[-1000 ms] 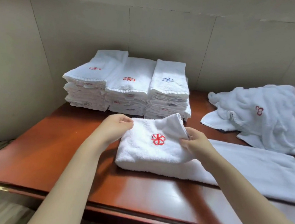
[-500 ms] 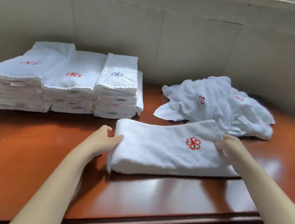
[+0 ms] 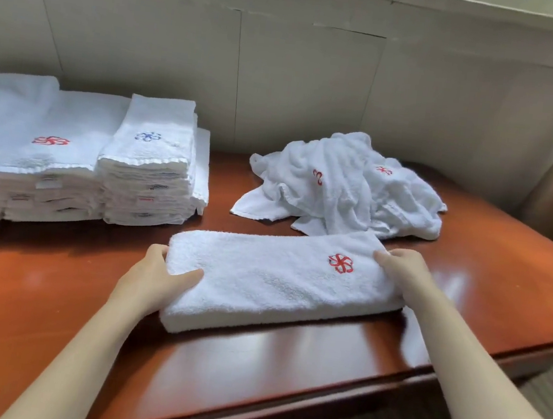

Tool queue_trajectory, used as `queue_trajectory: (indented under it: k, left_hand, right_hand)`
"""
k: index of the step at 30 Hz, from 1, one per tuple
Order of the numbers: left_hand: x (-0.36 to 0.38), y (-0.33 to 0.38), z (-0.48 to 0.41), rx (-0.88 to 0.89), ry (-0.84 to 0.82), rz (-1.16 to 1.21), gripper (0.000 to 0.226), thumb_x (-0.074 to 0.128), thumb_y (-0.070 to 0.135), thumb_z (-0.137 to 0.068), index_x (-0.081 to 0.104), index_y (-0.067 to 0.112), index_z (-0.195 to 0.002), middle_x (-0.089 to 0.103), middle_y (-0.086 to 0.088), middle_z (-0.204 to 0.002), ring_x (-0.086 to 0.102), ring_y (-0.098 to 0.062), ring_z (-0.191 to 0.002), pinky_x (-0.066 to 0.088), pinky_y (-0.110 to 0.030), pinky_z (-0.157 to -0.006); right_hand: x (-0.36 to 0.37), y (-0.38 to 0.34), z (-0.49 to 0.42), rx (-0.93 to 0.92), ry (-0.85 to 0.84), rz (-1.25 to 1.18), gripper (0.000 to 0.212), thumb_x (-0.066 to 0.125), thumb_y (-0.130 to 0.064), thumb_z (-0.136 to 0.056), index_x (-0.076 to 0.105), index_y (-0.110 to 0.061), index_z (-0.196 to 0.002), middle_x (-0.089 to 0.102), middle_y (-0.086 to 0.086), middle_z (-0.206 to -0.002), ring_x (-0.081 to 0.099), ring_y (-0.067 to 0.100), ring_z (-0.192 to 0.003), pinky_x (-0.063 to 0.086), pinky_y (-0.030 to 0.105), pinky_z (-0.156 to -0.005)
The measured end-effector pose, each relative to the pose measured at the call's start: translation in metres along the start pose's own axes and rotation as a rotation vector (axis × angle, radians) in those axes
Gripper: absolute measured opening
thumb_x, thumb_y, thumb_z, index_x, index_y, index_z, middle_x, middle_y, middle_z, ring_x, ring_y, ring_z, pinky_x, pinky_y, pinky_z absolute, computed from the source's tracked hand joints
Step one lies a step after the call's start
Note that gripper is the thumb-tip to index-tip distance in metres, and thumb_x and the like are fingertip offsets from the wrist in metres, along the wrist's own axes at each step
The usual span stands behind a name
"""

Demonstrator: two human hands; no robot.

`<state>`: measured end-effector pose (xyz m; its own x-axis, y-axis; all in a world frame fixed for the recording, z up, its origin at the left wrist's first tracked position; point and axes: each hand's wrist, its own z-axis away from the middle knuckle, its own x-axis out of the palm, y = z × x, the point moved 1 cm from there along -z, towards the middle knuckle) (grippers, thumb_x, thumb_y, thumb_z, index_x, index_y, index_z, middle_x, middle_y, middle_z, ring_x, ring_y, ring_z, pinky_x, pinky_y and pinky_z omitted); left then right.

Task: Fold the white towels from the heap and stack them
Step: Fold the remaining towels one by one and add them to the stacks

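Reddish-brown and glossy, the surface runs up to a pale panelled wall. From the head view, the folded towel lies as a long white band near the front edge, its red emblem towards the right end. Half a second ago its far right corner stood lifted; now it lies flat. The left hand grasps the left end, thumb now laid on top and fingers curled round the edge. The right hand clasps the right end, fingers bent over the cloth. Behind the band, the heap of loose towels sits crumpled, just touching its far edge. The stacks of finished towels stand at the back left, further left in view than before.
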<state>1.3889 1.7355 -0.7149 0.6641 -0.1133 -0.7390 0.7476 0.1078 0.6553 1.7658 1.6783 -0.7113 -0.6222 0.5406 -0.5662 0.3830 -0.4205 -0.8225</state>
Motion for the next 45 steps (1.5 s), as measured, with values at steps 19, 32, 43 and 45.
queue_trajectory:
  k: [19, 32, 43, 45]
  left_hand:
    - [-0.054, -0.038, -0.01, -0.169, 0.167, -0.282, 0.044, 0.041, 0.012, -0.096, 0.035, 0.008, -0.139, 0.041, -0.024, -0.138, 0.044, -0.043, -0.122, 0.036, -0.045, -0.098]
    - [-0.028, -0.023, 0.007, 0.26, 0.397, -0.446, 0.046, 0.049, 0.034, -0.092, 0.058, 0.005, -0.127, 0.053, -0.025, -0.126, 0.05, -0.044, -0.114, 0.038, -0.051, -0.096]
    - [0.011, -0.015, 0.01, 0.386, 0.029, -0.595, 0.059, 0.02, 0.057, -0.096, 0.01, 0.039, -0.151, 0.005, 0.005, -0.161, 0.004, -0.017, -0.148, 0.005, -0.045, -0.118]
    - [0.007, -0.018, 0.013, 0.383, 0.007, -0.596, 0.061, 0.02, 0.058, -0.096, 0.008, 0.037, -0.152, 0.002, 0.005, -0.161, 0.001, -0.016, -0.148, 0.003, -0.044, -0.118]
  right_hand:
    - [0.038, -0.041, 0.064, 0.015, -0.724, 0.076, 0.028, 0.05, -0.02, -0.097, 0.055, -0.002, -0.118, 0.059, 0.013, -0.087, 0.056, 0.013, -0.052, 0.052, 0.024, -0.048]
    - [0.048, -0.06, 0.095, -0.551, -0.014, 0.617, 0.058, 0.055, -0.026, -0.093, 0.027, -0.012, -0.142, 0.044, 0.013, -0.13, 0.047, 0.034, -0.117, 0.04, 0.039, -0.092]
    - [0.102, -0.053, 0.112, -0.688, -0.568, 0.882, 0.075, 0.021, -0.064, -0.094, -0.007, -0.025, -0.152, -0.013, -0.008, -0.159, -0.012, 0.015, -0.146, -0.011, 0.04, -0.116]
    - [0.102, -0.052, 0.11, -0.633, -0.554, 0.894, 0.081, 0.021, -0.067, -0.092, -0.009, -0.021, -0.152, -0.016, -0.007, -0.158, -0.014, 0.014, -0.146, -0.012, 0.041, -0.116]
